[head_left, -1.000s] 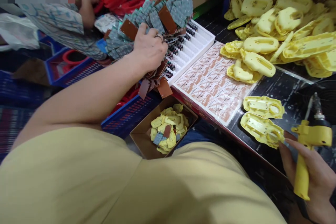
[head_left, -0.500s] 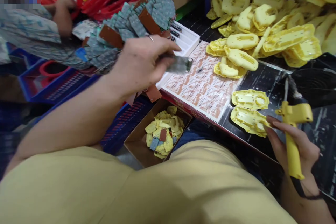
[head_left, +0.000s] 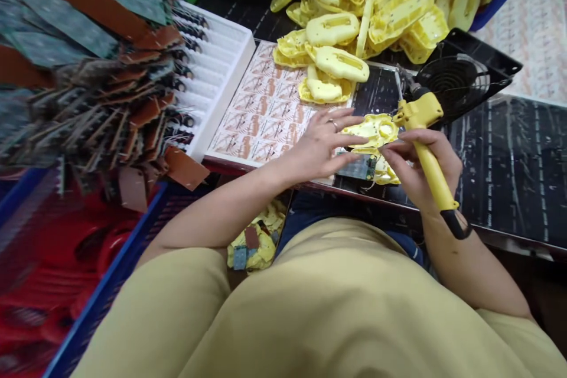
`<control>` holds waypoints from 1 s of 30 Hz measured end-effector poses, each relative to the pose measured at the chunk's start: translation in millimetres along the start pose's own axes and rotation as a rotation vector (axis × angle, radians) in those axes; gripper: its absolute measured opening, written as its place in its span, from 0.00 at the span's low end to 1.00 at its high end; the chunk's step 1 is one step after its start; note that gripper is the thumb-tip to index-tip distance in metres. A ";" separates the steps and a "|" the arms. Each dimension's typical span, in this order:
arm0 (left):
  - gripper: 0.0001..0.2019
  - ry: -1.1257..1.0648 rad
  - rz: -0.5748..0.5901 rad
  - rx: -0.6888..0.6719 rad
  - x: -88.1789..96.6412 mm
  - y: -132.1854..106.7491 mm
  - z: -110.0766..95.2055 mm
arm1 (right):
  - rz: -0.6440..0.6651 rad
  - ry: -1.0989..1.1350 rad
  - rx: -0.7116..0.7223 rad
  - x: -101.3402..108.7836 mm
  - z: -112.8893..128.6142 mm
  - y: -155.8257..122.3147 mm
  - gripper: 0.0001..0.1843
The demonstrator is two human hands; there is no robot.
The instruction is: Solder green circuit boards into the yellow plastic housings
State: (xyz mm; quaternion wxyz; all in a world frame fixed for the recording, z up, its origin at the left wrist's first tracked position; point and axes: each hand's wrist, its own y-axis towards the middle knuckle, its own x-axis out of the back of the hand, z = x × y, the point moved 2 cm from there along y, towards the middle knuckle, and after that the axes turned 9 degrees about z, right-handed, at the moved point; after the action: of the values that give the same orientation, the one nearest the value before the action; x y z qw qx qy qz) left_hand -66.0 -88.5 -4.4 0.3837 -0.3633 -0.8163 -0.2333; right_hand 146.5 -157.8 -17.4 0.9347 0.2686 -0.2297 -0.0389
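The right hand (head_left: 414, 180) is closed around one yellow gun-shaped tool (head_left: 429, 168), its thumb and forefinger tips close together beside two yellow shell halves (head_left: 376, 128), while the left hand (head_left: 310, 147) reaches in from the other side, fingers stretched over one circuit board (head_left: 358, 166) at the nearer half; whether they pinch it, I cannot tell. Just beyond the tool stands one black fan (head_left: 454, 80), and farther from both hands lies a heap of yellow shells (head_left: 398, 12), too many to count. Left of the left hand are one white tray (head_left: 241, 59) and countless stacked boards (head_left: 93, 6).
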 end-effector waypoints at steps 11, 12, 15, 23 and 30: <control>0.08 -0.380 -0.119 -0.064 -21.5 23.5 -22.3 | -0.044 -0.037 0.057 15.9 -3.2 -9.6 0.14; 0.08 -0.335 -0.110 -0.066 -15.3 22.9 -23.4 | -0.006 -0.081 0.092 22.1 -5.9 -11.7 0.16; 0.08 -0.173 -0.061 -0.064 1.0 22.9 -23.4 | 0.209 -0.270 0.177 40.5 -20.2 -19.1 0.20; 0.10 0.211 0.181 -0.026 -26.7 40.0 -5.0 | 0.272 -0.539 0.279 39.1 -44.8 -44.5 0.23; 0.11 0.190 0.233 0.024 -41.3 38.8 -6.5 | 0.079 -0.609 0.372 61.6 -7.7 -52.9 0.17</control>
State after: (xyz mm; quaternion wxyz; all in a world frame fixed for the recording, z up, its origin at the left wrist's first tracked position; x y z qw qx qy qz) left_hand -14.8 -85.6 -29.4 0.4881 -0.4272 -0.7314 -0.2106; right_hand 207.6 -211.2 -25.5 0.7594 0.4010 -0.5109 -0.0387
